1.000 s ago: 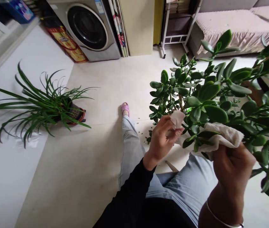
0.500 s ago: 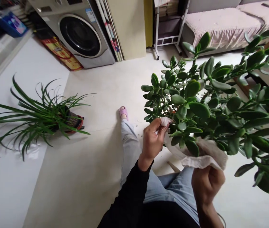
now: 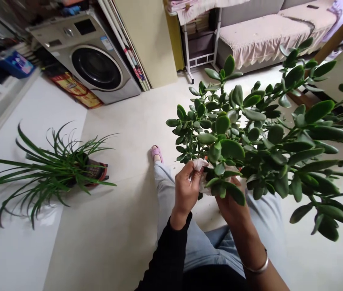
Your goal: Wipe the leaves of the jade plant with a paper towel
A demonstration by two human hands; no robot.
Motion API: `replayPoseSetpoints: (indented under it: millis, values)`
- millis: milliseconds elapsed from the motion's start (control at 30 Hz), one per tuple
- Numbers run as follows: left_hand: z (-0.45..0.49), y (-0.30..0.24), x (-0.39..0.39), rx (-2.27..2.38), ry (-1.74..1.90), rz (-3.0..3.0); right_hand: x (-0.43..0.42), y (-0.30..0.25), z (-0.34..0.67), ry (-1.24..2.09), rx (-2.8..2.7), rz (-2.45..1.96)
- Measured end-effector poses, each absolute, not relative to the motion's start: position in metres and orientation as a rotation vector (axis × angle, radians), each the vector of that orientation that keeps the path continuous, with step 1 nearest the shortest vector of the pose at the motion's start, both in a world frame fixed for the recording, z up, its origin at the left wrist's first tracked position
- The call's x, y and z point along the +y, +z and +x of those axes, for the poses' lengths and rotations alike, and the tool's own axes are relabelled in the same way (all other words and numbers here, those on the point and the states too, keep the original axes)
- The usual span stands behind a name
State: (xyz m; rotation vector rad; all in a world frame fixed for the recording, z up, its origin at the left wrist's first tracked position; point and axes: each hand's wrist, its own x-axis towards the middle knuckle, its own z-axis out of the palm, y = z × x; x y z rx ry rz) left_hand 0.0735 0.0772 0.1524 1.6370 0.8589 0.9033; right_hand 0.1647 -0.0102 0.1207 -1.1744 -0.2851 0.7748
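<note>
A jade plant [image 3: 262,133] with thick green leaves fills the right half of the view. My left hand [image 3: 186,190] is closed in a pinch on a white cloth [image 3: 200,165] at the plant's lower left leaves. My right hand [image 3: 233,206] is under the same cluster of leaves, its fingers curled up behind them and mostly hidden. The cloth lies between the two hands, largely covered by leaves. I sit on the floor with my legs in light jeans [image 3: 168,194] stretched out.
A spider-like potted plant [image 3: 53,169] with long thin leaves stands on the floor at left. A washing machine [image 3: 92,64] is at the back left, a metal rack [image 3: 200,44] and a covered sofa [image 3: 265,32] at the back.
My right hand has moved left and up under the leaves, close to my left hand. The cloth, earlier spread out toward the right, is now bunched between the hands. The view has tilted up.
</note>
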Motion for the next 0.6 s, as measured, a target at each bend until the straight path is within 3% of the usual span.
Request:
replayPoseSetpoints:
  millis: [200, 367, 600]
  values:
    - [0.069, 0.154, 0.071, 0.862, 0.916, 1.567, -0.012, 0.127, 0.167, 1.014, -0.012, -0.916]
    - [0.076, 0.161, 0.081, 0.899, 0.979, 1.383, -0.017, 0.128, 0.175, 1.009, -0.065, -0.945]
    - [0.078, 0.187, 0.112, 0.649, 0.503, 1.495, -0.024, 0.119, 0.184, 0.87, -0.327, -1.174]
